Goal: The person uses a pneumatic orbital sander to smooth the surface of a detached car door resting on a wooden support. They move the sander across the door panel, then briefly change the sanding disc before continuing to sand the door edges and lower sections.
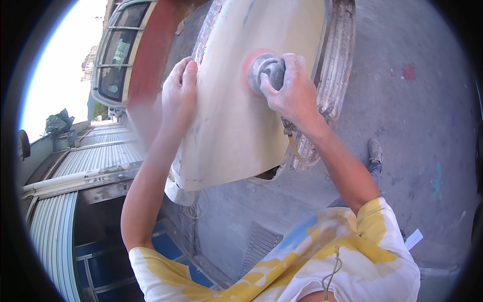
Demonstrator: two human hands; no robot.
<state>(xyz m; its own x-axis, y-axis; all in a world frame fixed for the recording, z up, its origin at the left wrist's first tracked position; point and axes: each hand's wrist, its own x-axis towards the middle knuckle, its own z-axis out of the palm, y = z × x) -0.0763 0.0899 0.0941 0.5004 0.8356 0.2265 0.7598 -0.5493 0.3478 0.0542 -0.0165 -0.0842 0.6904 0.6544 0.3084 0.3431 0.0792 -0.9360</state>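
Observation:
My right hand (293, 90) is closed on a round grey pneumatic sander (263, 68) with a reddish pad edge, held against a cream-painted curved panel (229, 136) in the middle of the view. A yellowish hose (294, 148) hangs from the sander below my wrist. My left hand (178, 93) grips the left edge of that panel, with thumb and fingers curled at it. A rough, dusty pale rim (339, 50) runs along the panel's right side.
A cream vehicle (121, 55) with several windows stands at upper left, by red ground. Metal shutters (105, 148) line the left side. Grey floor (407, 126) with paint spots lies to the right, where my shoe (375, 151) shows. A coiled cable (192, 211) lies below the panel.

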